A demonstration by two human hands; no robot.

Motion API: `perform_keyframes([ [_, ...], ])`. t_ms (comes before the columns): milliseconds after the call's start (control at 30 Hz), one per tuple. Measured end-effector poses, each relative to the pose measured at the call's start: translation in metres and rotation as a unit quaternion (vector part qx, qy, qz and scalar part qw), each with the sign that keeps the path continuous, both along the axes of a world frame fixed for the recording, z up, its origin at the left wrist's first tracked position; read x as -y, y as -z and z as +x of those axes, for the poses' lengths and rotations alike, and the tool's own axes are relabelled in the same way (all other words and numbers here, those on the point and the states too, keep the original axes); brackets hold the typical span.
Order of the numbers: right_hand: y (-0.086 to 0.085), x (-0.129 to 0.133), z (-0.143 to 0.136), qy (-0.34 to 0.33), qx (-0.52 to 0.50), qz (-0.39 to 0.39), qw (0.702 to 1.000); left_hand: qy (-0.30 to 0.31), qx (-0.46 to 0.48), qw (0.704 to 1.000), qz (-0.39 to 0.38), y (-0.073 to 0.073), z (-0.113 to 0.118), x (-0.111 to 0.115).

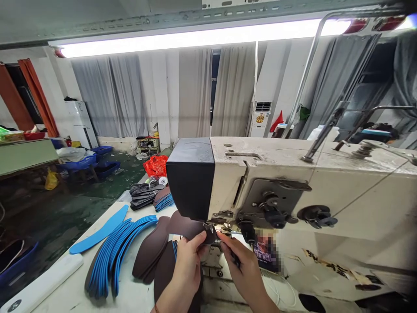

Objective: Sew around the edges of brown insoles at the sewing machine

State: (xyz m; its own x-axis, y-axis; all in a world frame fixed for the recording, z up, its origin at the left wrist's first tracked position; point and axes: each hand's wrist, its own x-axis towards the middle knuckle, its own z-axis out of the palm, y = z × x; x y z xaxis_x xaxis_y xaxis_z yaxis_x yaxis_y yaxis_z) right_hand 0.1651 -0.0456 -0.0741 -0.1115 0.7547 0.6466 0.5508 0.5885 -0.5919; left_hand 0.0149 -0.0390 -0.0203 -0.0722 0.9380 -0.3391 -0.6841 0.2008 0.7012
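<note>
Dark brown piece (187,224) at needle area of sewing machine (276,167), left hand (188,261) pinching it; right hand (243,258) curled round small dark item (235,260), can't tell what. Pale tabletop (126,278) carries blue-edged stack (106,256); green floor (87,204), grey curtains (110,95) beyond

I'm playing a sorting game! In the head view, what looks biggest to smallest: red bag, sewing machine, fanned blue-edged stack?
1. Sewing machine
2. Fanned blue-edged stack
3. Red bag; farther away, so its true size is unsure
</note>
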Motion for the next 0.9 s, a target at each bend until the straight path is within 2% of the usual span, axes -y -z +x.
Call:
perform_keyframes([
  [300,0.005,0.001,0.002,-0.003,-0.004,-0.017,1.0,-0.026,0.02,0.999,-0.013,0.006,0.005,0.002],
  [533,0.004,0.002,0.0,0.002,-0.006,-0.02,1.0,-0.053,0.048,0.997,-0.016,-0.002,0.012,0.009],
  [667,0.001,0.002,-0.001,0.005,-0.005,-0.009,1.0,-0.067,0.042,0.996,-0.044,0.009,0.017,0.024],
  [733,0.001,0.002,-0.001,0.005,-0.006,-0.005,1.0,-0.003,-0.005,1.0,-0.019,0.015,0.015,0.034],
  [800,0.002,0.002,0.0,0.003,-0.007,-0.003,1.0,0.046,-0.105,0.991,0.065,0.014,0.005,0.035],
  [833,0.003,0.002,0.0,0.001,-0.007,-0.002,1.0,0.052,-0.171,0.977,0.113,0.01,-0.002,0.031],
  [867,0.003,0.002,-0.001,0.001,-0.008,-0.003,1.0,0.029,-0.235,0.957,0.168,0.005,-0.011,0.023],
  [900,0.003,0.002,-0.001,0.002,-0.009,-0.005,1.0,0.0,-0.296,0.936,0.192,-0.002,-0.021,0.012],
])
